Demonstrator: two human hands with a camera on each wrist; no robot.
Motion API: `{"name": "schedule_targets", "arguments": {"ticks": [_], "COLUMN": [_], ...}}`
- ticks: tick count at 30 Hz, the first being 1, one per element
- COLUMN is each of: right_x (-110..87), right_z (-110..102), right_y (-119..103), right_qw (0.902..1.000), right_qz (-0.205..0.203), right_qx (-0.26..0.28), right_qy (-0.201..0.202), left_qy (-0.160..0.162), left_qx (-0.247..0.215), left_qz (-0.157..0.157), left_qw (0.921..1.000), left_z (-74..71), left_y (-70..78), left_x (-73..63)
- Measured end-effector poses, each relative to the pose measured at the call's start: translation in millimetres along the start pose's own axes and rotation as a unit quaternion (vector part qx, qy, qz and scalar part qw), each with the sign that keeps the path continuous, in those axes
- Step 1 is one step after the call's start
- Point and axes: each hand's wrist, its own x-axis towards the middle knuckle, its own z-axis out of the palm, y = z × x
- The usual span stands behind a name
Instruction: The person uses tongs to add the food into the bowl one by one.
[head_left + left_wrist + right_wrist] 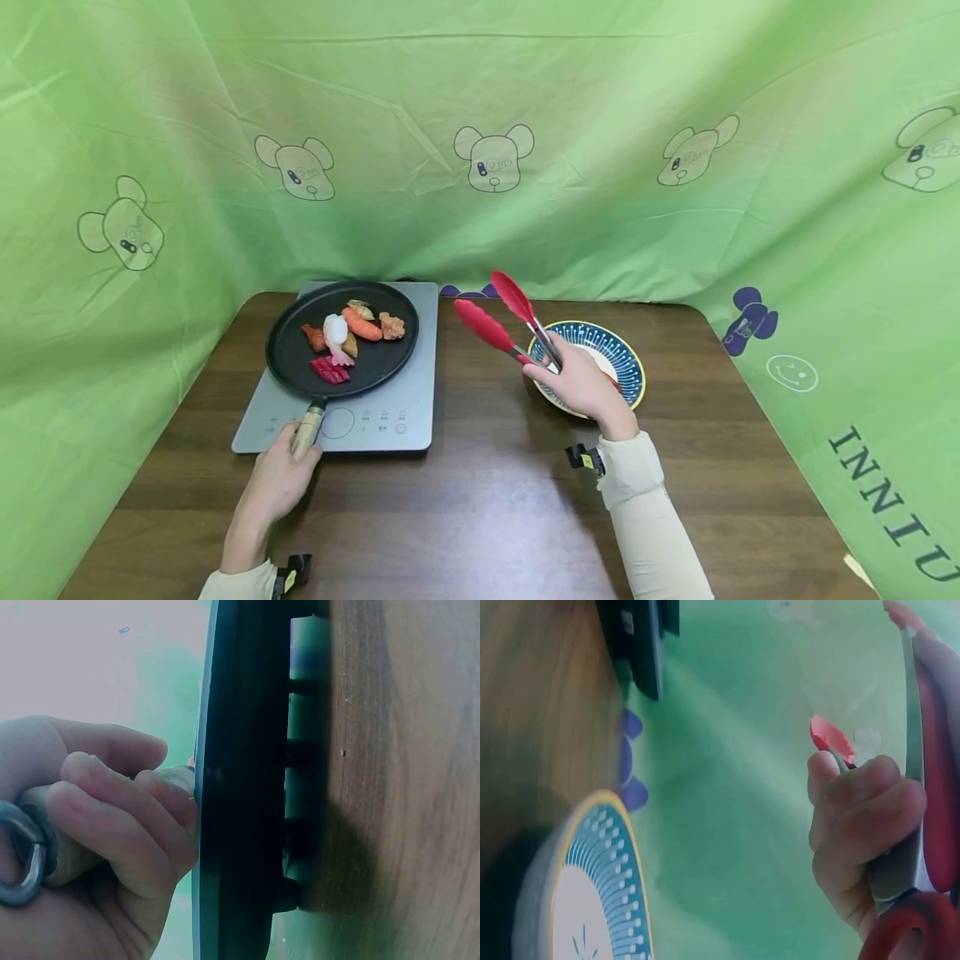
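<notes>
My left hand (281,475) grips the pale handle (307,432) of a black frying pan (288,346), its fingers curled round it in the left wrist view. The pan lies flat on an induction cooktop. In it are an orange piece (363,325), a white-and-pink piece (336,329), dark red slices (330,370), a light brown lump (391,326) and other small food pieces. My right hand (581,379) holds tongs with red tips (483,323), spread apart with nothing between them. Under that hand stands a blue-patterned bowl (633,367) with a yellow rim, partly hidden.
The silver induction cooktop (416,400) sits at the left of the brown wooden table (487,500), its control panel toward me. A green curtain (585,233) with bear-head drawings hangs behind the table and along both sides.
</notes>
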Motion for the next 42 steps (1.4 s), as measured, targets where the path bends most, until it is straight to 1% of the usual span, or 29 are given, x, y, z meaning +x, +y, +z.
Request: {"name": "schedule_targets", "arguments": {"ticks": [3, 6, 9, 13, 18, 21, 23, 27, 30, 36, 39, 42], "right_x": [-4.4, -9.5, -15.6, -23.9, -31.4, -34.2, -36.1, -39.6, -41.4, -45.4, -50.5, -58.3], "right_z": [-10, -21, -33, -46, -57, -62, -65, -70, -72, -79, -84, -90], "right_y": [8, 14, 19, 30, 48, 56, 60, 68, 72, 78, 80, 83], "right_qw": [0.9999, 0.9990, 0.9975, 0.9959, 0.9918, 0.9891, 0.9880, 0.9874, 0.9873, 0.9862, 0.9847, 0.9808], "right_qz": [0.010, 0.035, 0.054, 0.061, 0.092, 0.112, 0.122, 0.130, 0.129, 0.117, 0.118, 0.123], "right_qx": [0.003, 0.023, 0.031, 0.006, 0.004, -0.004, -0.012, -0.037, -0.057, -0.089, -0.112, -0.148], "right_qy": [0.013, 0.018, 0.035, 0.067, 0.088, 0.096, 0.094, 0.082, 0.073, 0.076, 0.061, 0.031], "left_qy": [0.000, 0.001, 0.001, 0.000, 0.003, 0.003, 0.003, -0.001, -0.004, 0.000, -0.001, 0.000], "left_qx": [0.001, 0.001, 0.000, -0.001, 0.000, 0.000, 0.000, -0.005, -0.006, -0.005, -0.007, -0.004], "left_qz": [0.001, 0.002, 0.003, 0.004, 0.013, 0.010, 0.009, 0.007, 0.004, -0.004, -0.005, -0.002], "left_qw": [1.0000, 1.0000, 1.0000, 1.0000, 0.9999, 0.9999, 1.0000, 1.0000, 1.0000, 1.0000, 1.0000, 1.0000], "left_z": [-0.3, -0.7, -0.7, -0.3, -0.1, 0.1, 0.6, 1.2, 1.4, 1.1, 0.7, 0.1], "left_y": [0.1, 0.5, 1.2, 2.0, 1.4, 1.6, 1.5, 1.8, 1.5, 0.5, 0.4, 0.3], "left_x": [0.6, 1.1, 1.6, 1.5, 2.1, 1.8, 1.6, 0.9, 0.4, 0.3, 0.0, -0.6]}}
